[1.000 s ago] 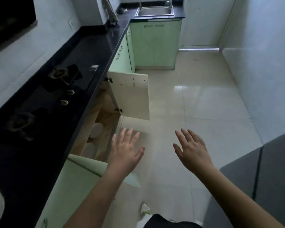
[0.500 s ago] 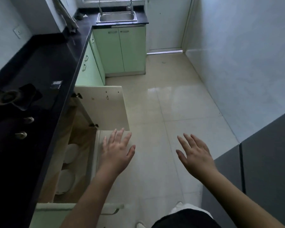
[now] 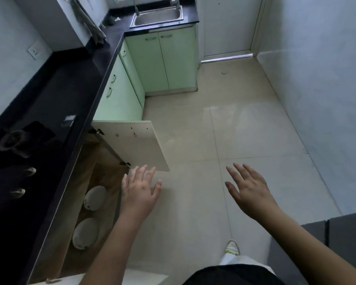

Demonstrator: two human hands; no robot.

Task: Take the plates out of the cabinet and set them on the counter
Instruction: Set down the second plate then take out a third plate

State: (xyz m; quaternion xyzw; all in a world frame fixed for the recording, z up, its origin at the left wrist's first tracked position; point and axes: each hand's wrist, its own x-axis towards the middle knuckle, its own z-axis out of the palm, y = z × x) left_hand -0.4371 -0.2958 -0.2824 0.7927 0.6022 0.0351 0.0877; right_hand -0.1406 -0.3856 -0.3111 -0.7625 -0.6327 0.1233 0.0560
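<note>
A home kitchen: a black counter [image 3: 56, 95] carries a gas hob [image 3: 19, 145], with a steel sink [image 3: 157, 17] at its far end and green cabinets [image 3: 162, 62] beneath.

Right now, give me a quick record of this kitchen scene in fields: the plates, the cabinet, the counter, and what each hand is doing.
plates: two white plates, far plate and near plate, lying on the cabinet floor
cabinet: open, door swung out over the floor
counter: black, no plates seen on it
left hand: open, empty, above the cabinet's front edge
right hand: open, empty, over the floor tiles
task progress: no plate taken out yet
</note>
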